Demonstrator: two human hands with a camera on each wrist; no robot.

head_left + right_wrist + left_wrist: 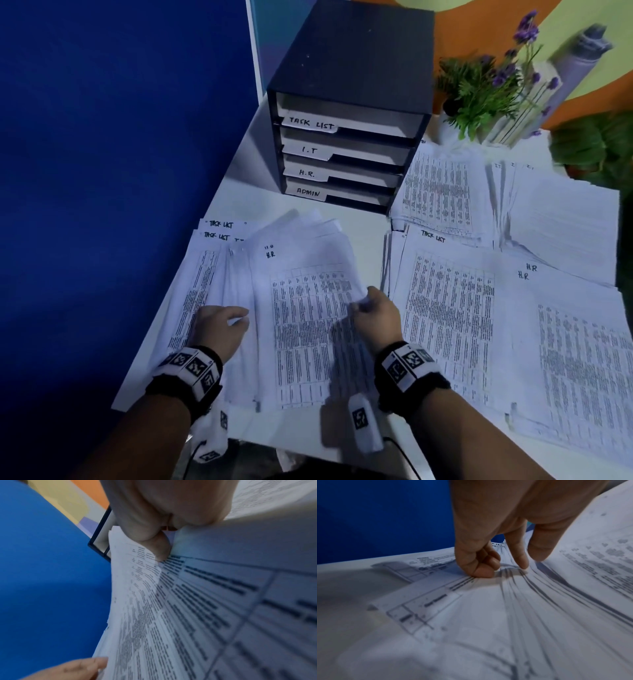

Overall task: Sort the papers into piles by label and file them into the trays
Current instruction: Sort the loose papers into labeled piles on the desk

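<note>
Black tray unit [346, 113] at the tabletop's [246, 202] far edge; four slots, handwritten tabs top to bottom: TASK LIST, I.T, H.R., ADMIN. Loose stack [301, 308] at the near left, top sheet marked H.R; sheets under it at the left edge read TASK LIST. My right hand [375, 315]: grip clamped on that stack's right edge, thumb and fingers pinching the lifted sheets. My left hand [219, 329]: fingers curled down, tips pressing into the fanned sheet edges; no pinch visible. Sorted piles [513, 274] cover the right half, marked TASK LIST and H.R. Potted purple flowers [493, 85] in the far right corner.
</note>
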